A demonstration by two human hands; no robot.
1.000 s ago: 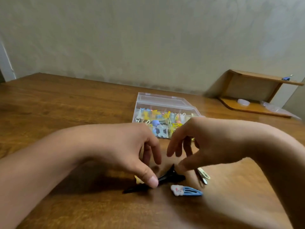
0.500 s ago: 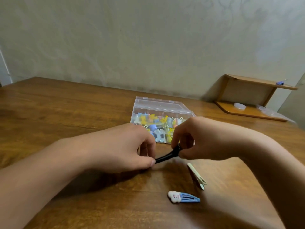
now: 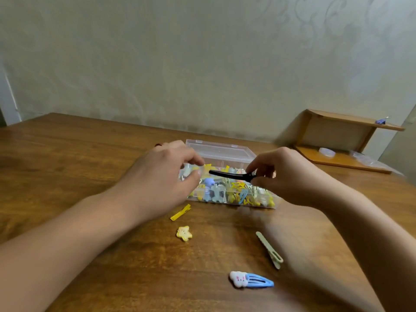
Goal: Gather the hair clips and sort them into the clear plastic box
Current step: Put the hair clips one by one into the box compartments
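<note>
A long black hair clip hangs level over the clear plastic box, pinched at its right end by my right hand. The box's lid lies open behind it and many coloured clips fill it. My left hand hovers at the box's left end, fingers loosely curled, holding nothing. On the table in front of the box lie a yellow bar clip, a yellow star clip, a beige clip and a blue snap clip with a white cloud.
The wooden table stands against a pale wall. At the back right sits a small wooden shelf with a white lid and clear plastic bags on its base.
The black clip rose from the table to above the box. My left hand let go of its tip and only my right hand holds it. Yellow bar and star clips are now uncovered.
</note>
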